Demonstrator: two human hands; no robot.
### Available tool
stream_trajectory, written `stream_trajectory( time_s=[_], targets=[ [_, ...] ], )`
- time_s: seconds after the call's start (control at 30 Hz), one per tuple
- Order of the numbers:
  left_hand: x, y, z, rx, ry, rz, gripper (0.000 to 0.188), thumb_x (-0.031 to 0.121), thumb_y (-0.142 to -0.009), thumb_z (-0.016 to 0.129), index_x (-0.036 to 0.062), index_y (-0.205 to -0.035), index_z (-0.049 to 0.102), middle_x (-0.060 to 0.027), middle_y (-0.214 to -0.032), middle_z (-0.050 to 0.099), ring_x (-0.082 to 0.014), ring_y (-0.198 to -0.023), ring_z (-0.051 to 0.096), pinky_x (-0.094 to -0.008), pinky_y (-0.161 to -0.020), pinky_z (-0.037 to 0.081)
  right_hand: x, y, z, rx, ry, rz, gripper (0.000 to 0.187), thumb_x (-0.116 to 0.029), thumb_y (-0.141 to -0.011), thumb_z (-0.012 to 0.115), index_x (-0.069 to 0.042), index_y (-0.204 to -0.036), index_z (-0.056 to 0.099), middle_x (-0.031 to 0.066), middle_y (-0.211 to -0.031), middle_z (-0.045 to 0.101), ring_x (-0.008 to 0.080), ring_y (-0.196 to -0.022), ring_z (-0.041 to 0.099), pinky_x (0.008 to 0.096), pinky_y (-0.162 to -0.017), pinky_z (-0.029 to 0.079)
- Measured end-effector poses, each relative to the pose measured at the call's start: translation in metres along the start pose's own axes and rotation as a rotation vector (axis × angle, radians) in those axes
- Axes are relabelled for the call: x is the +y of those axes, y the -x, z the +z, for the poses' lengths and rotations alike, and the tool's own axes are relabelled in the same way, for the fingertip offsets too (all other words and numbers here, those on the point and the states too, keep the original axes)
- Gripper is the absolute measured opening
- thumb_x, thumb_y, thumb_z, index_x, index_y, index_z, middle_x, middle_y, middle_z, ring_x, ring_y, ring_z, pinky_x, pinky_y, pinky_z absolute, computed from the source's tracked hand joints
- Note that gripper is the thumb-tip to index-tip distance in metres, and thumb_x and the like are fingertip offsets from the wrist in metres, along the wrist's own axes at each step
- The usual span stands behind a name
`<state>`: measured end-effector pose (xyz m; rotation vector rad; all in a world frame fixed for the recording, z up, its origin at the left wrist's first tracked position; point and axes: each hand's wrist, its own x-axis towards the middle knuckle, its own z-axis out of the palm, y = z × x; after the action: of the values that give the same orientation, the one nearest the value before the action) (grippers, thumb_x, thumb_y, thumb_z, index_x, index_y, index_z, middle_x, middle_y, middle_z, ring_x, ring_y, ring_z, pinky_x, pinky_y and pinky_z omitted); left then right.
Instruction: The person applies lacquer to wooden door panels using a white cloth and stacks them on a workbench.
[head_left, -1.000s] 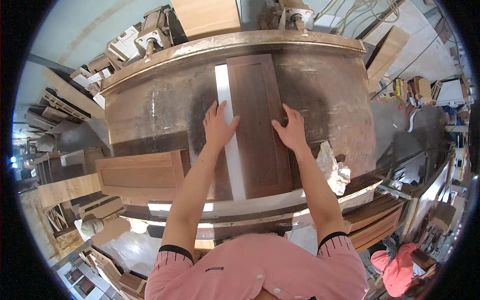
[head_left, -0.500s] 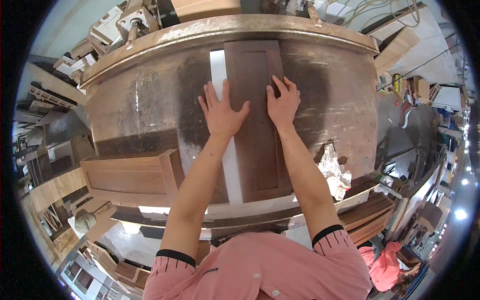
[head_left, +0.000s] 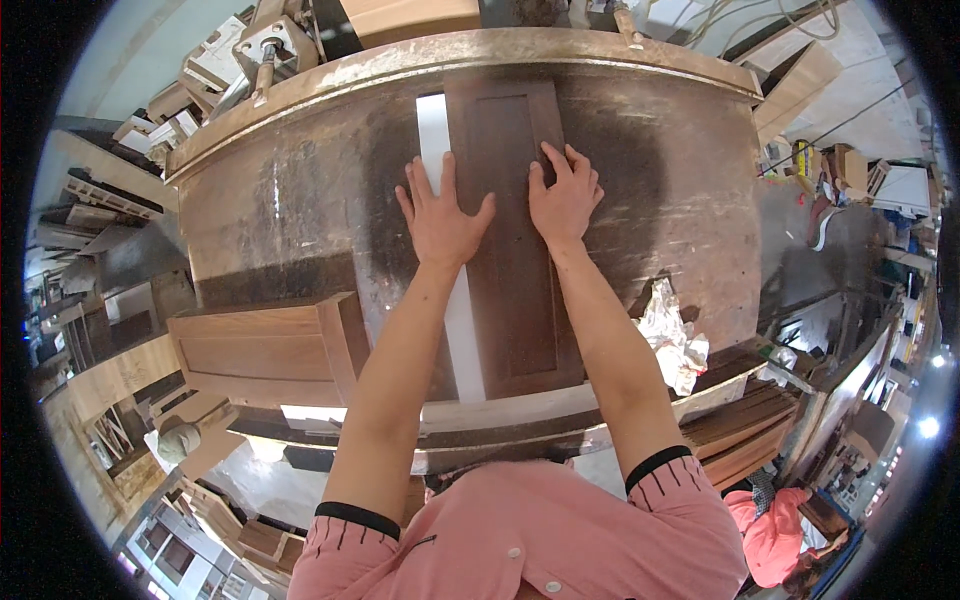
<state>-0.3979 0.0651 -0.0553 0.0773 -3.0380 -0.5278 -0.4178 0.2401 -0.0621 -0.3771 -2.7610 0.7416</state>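
A dark brown wooden panel door (head_left: 512, 310) with a recessed centre lies lengthwise on the workbench (head_left: 285, 215). Along its left side runs a long white strip (head_left: 463, 335), partly covered by my left hand. My left hand (head_left: 440, 222) is spread open, palm down, over the strip, its thumb reaching onto the panel's left frame. Over the panel's right frame rests my right hand (head_left: 563, 203), fingers apart and bent, close to the right edge. Neither hand is wrapped round anything.
A framed wooden piece (head_left: 255, 350) stands at the bench's near left. Crumpled pale paper (head_left: 672, 335) lies at the near right. A raised wooden rail (head_left: 460, 50) borders the far side. Stacked brown boards (head_left: 745, 425) sit at lower right, near another person (head_left: 775, 530).
The view has shifted slightly. Both hands keep nearly the same position on the panel and strip, with only a tiny move toward the far end.
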Motion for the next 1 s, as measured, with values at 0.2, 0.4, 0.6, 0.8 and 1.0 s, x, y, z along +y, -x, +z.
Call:
stream_trajectory(
  time_s=[0.2,0.4,0.6,0.8,1.0],
  targets=[
    [-0.002,0.001,0.004,0.038,-0.006,0.012,0.089,0.060,-0.088,0.065,0.0169,-0.159,0.031,-0.0302,-0.160,0.025,-0.0436,-0.152,0.021,-0.0574,-0.123,0.017,0.001,0.000,0.004,0.041,0.015,-0.041,0.037,-0.033,-0.093,0.067,-0.022,-0.129,0.068,0.0120,-0.139,0.055,0.0344,-0.128,0.051,0.0544,-0.108,0.034],
    [-0.001,-0.001,0.007,0.088,0.068,0.031,0.087,0.053,-0.085,0.070,0.0123,-0.155,0.039,-0.0321,-0.157,0.028,-0.0458,-0.150,0.022,-0.0602,-0.121,0.017,0.000,-0.001,0.004,0.055,0.045,-0.061,0.037,-0.033,-0.093,0.066,-0.022,-0.128,0.068,0.0119,-0.137,0.056,0.0333,-0.127,0.051,0.0540,-0.110,0.031],
    [-0.001,0.001,0.003,0.029,0.043,0.006,0.086,0.055,-0.087,0.067,0.0130,-0.156,0.036,-0.0325,-0.157,0.026,-0.0451,-0.151,0.020,-0.0584,-0.123,0.013,-0.001,0.002,0.004,0.055,0.072,-0.076,0.038,-0.032,-0.093,0.066,-0.024,-0.130,0.066,0.0114,-0.137,0.053,0.0353,-0.128,0.049,0.0548,-0.111,0.031],
    [-0.005,0.004,0.005,0.005,-0.017,0.020,0.090,0.064,-0.091,0.061,0.0177,-0.160,0.028,-0.0293,-0.162,0.022,-0.0431,-0.153,0.018,-0.0567,-0.123,0.015,0.000,0.003,0.000,-0.009,0.025,-0.071,0.042,-0.033,-0.094,0.065,-0.025,-0.136,0.062,0.0127,-0.142,0.050,0.0369,-0.131,0.047,0.0557,-0.112,0.031],
    [-0.013,0.009,0.001,-0.017,0.028,0.077,0.085,0.060,-0.094,0.059,0.0137,-0.159,0.030,-0.0326,-0.160,0.022,-0.0459,-0.151,0.019,-0.0582,-0.122,0.015,0.028,0.034,-0.030,-0.216,-0.127,-0.130,0.067,-0.038,-0.093,0.067,-0.017,-0.152,0.043,0.0160,-0.160,0.035,0.0408,-0.145,0.033,0.0563,-0.122,0.018]
  ],
)
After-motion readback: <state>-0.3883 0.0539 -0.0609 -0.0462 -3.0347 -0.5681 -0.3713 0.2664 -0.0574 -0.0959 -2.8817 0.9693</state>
